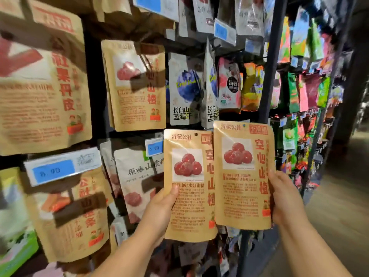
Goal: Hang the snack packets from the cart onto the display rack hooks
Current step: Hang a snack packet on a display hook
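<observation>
Tagger: Your left hand and right hand sit closest, forearms rising from the bottom edge. Each grips one kraft packet.

Checker: Grip detail?

Tagger: On the left packet your thumb lies on the front at its left edge, lower half, with the fingers hidden behind. On the right packet your thumb is on the front at the right edge and the rest of the hand wraps behind. Neither hand is loose. Both are closed round a pouch.

Checker: Where are the packets?

Tagger: You hold them upright, side by side, in front of the rack. The right one overlaps the left one's edge. Neither is on a hook yet, and the cart is not in view.

Checker: Handling?

Tagger: They look like light, flat, bendy pouches that would crease rather than break. Your low edge grips probably leave the tops floppy. Pinching nearer the hang hole should steer it onto a hook better. A hung pouch of the same print sits upper left, likely your target row. The hooks themselves can't be made out behind the stock.
</observation>
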